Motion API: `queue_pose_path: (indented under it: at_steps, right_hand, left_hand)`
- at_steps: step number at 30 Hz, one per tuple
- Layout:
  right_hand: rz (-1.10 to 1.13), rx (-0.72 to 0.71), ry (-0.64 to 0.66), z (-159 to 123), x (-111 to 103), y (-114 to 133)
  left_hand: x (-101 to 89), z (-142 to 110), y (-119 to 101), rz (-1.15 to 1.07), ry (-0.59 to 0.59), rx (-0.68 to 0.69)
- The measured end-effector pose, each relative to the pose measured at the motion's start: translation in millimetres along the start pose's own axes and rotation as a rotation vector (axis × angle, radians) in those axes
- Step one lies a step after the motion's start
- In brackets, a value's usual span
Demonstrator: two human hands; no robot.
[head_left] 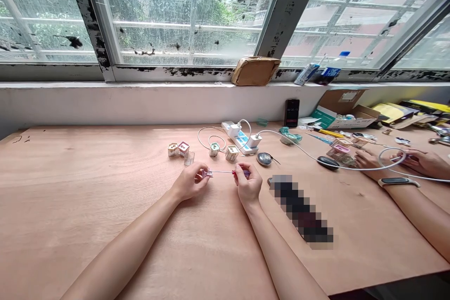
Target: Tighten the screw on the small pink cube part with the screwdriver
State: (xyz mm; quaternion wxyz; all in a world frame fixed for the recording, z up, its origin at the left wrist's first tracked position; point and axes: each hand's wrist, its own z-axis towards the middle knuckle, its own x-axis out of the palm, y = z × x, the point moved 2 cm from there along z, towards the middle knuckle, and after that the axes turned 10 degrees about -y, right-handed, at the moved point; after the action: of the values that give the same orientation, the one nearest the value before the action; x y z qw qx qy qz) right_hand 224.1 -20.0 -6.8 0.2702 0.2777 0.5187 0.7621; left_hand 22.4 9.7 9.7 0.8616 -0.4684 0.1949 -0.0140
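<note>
My left hand (191, 182) pinches a small purple-and-white piece (207, 174), mostly covered by the fingers. In my right hand (249, 186) is a screwdriver (222, 172) with a red and dark handle, its thin shaft pointing left. The tip reaches the small piece; whether it sits in a screw is too small to tell. Just beyond my left hand lies a clear plastic part (189, 158). Behind it stand a small house-shaped box with a yellowish frame (172, 149) and a pink-framed one (183, 148). Further right are a green-framed box (214, 149) and a beige-framed box (232, 152).
A white power strip (246, 144) with plugged-in chargers and a looping cable lies behind my right hand. Nearby are a round grey object (264, 159), a blurred-out dark item (302, 211), a black mouse (328, 163) and a propped phone (291, 112). A co-worker's hands (422, 163) work at the right.
</note>
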Motion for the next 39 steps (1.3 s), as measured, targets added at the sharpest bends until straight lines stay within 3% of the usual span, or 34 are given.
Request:
queue_pose_path:
  at_steps: [39]
  right_hand:
    - [0.01,-0.002,0.009,1.8,-0.7,-2.3]
  left_hand:
    - [-0.4,0.4,-2.4,0.006,0.01,0.039]
